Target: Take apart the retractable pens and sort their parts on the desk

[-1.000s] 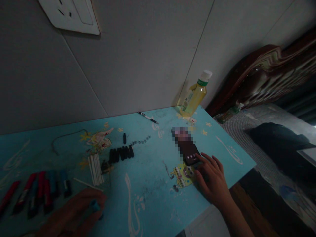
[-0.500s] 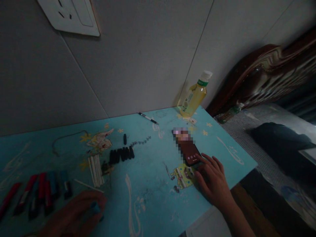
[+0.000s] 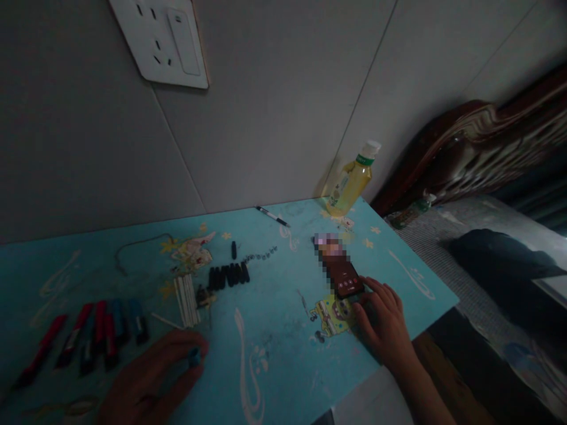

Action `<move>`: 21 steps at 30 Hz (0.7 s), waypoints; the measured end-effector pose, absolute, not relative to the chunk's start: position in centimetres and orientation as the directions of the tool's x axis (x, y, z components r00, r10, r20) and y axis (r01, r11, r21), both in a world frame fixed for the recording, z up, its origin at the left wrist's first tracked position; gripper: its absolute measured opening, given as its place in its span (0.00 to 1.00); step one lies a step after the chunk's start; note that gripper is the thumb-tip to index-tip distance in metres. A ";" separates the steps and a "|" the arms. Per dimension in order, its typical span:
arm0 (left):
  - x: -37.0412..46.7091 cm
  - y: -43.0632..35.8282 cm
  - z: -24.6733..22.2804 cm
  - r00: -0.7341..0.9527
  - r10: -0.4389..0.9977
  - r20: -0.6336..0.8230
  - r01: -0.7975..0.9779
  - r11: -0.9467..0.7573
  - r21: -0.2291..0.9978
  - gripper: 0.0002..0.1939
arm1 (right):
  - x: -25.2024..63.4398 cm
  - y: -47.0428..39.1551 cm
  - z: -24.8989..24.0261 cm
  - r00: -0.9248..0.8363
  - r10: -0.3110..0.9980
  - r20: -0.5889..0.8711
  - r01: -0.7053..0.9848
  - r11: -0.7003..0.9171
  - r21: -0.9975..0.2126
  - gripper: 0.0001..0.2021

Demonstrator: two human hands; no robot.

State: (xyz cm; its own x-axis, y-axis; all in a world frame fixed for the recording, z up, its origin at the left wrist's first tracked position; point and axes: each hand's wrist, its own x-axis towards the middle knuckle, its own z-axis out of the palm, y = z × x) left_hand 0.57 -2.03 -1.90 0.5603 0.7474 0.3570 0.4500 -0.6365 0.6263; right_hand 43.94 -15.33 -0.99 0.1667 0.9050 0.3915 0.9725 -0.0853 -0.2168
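A small blue cylindrical piece (image 3: pixel 194 356) is pinched between the thumb and fingers of my left hand (image 3: pixel 159 369), low over the front of the table. My right hand (image 3: pixel 384 319) rests beside the lower end of a phone (image 3: pixel 346 277), fingers slightly spread and holding nothing, with a fingertip at the phone's corner. The phone lies face up with its screen lit. Left of my left hand lie red marker-like tubes (image 3: pixel 78 333) and blue ones (image 3: pixel 119 321). White sticks (image 3: pixel 188 301) lie side by side near black caps (image 3: pixel 228 275).
A bottle of yellow liquid (image 3: pixel 349 186) stands at the back right of the blue table (image 3: pixel 292 378). A pen (image 3: pixel 273 216) lies near the wall, below a socket (image 3: pixel 170 44). Beyond the right edge is a bed (image 3: pixel 465 206).
The view has shifted, so the table items appear farther right and more of the socket shows. My right fingertips have drawn back from the phone's screen to its corner. My left hand keeps its pinch.
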 end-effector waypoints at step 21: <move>3.7 -4.2 0.5 0.761 0.464 0.453 0.210 -0.837 0.505 0.14 | 29.9 -6.1 3.0 -0.240 0.888 0.393 0.890 0.363 -0.276 0.07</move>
